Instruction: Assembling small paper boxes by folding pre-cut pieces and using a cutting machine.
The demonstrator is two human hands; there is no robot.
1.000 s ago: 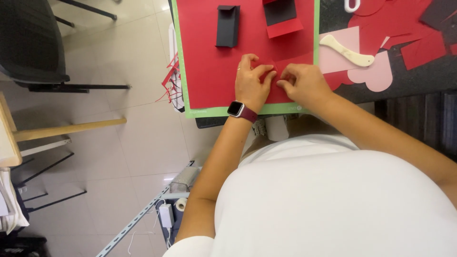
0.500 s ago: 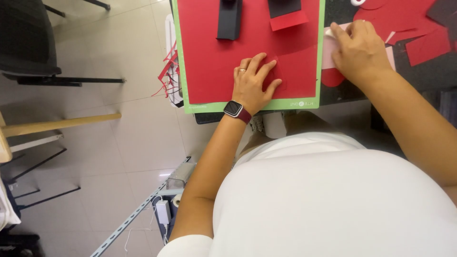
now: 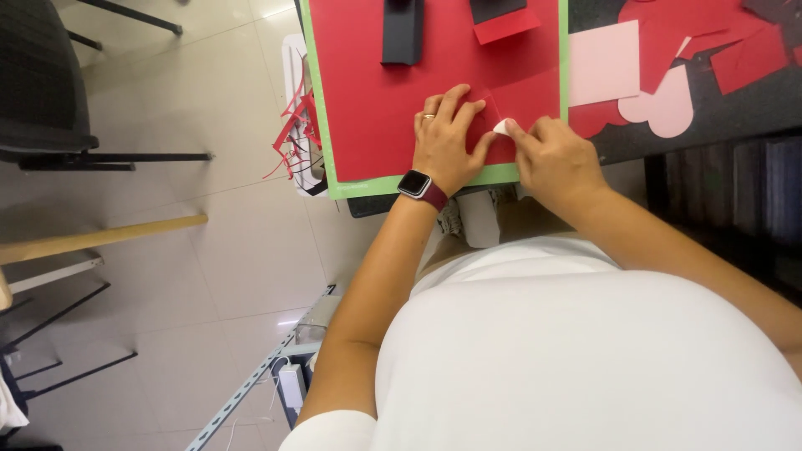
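The left hand (image 3: 447, 138) lies palm down on a folded piece of red paper (image 3: 501, 113), its fingers spread and pressed flat, a ring on one finger and a dark-banded watch (image 3: 422, 188) at the wrist. Its forearm runs back and down toward the person's white shirt (image 3: 585, 351), the elbow bent outward to the left. Just to its right, the right hand (image 3: 555, 159) is curled with the knuckles up, the fingertips drawn together around a small whitish tool (image 3: 501, 127), only the tip of which shows; that tip touches the red paper right beside the left hand's fingers. How the tool sits inside the right hand cannot be told, since the fingers cover it. The red paper rests under both hands on a red sheet covering a green-edged cutting mat (image 3: 401, 185), near the mat's edge closest to the person. Beyond the left hand's fingertips a black folded card (image 3: 403, 33) stands on the mat, and beyond the right hand lies another black and red piece (image 3: 501, 18). Farther to the right of the right hand, off the mat on a dark surface, lie a pink paper square (image 3: 603, 63), a pink heart shape (image 3: 664, 108) and red paper scraps (image 3: 743, 50). To the left of the left hand, thin red paper strips (image 3: 292, 134) hang off the mat's edge.
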